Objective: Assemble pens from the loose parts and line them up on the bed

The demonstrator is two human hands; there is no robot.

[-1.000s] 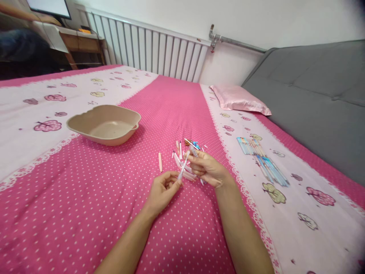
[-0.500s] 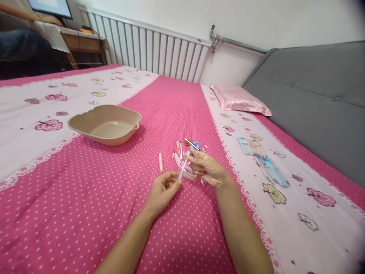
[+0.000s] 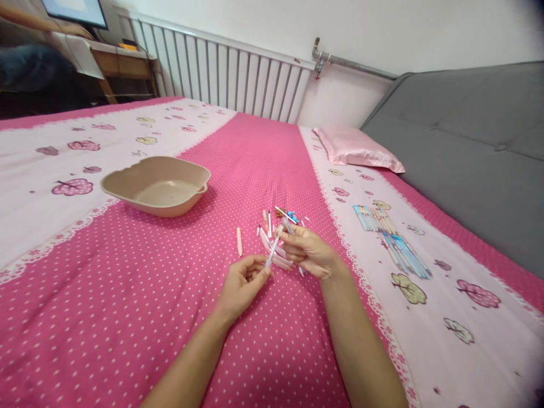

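My left hand (image 3: 241, 281) and my right hand (image 3: 309, 251) are both closed on one thin white pen part (image 3: 273, 247), the left pinching its near end, the right its far end. My right hand also holds a small clear tube (image 3: 288, 225) that sticks up between its fingers. Just beyond the hands lies a loose pile of pen parts (image 3: 276, 225) on the pink dotted bedspread (image 3: 178, 272). A single pale pink cap (image 3: 239, 241) lies apart to the left of the pile.
A shallow beige basin (image 3: 156, 185) sits at the left. A row of several assembled blue pens (image 3: 393, 238) lies at the right. A pink pillow (image 3: 355, 149) and a grey sofa (image 3: 467, 147) are further right. Another person sits at a desk (image 3: 114, 59) far left.
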